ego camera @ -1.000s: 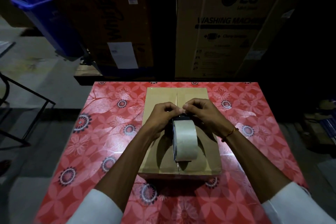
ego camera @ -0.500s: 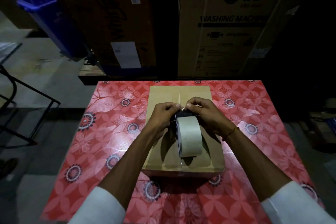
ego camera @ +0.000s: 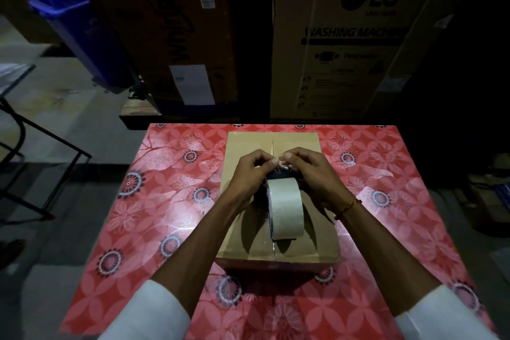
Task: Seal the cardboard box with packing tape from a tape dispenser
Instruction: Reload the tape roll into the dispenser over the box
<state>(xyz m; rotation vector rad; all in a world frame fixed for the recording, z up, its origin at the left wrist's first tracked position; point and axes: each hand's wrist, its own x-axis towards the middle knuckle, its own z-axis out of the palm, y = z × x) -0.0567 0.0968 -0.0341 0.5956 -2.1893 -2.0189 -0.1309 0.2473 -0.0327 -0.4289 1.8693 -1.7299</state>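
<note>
A brown cardboard box [ego camera: 242, 240] with closed flaps and a centre seam sits on the red floral table [ego camera: 154, 201]. On top of the box stands a dark tape dispenser with a pale tape roll [ego camera: 284, 210], lined up with the seam. My left hand [ego camera: 249, 174] and my right hand [ego camera: 311, 174] meet over the dispenser's far end. The fingertips of both hands pinch a small, crumpled bit of clear tape end [ego camera: 281, 164]. The dispenser's front part is hidden under my hands.
Large cardboard appliance boxes [ego camera: 356, 44] stand close behind the table. A blue bin [ego camera: 71, 19] leans at the back left, and a black metal frame [ego camera: 41, 152] stands on the floor to the left. Dark clutter lies to the right of the table.
The view has shifted slightly. Both hands stay at the dispenser's far end, and their fingertips have lifted a little, working the tape end. The box and the roll have not moved.
</note>
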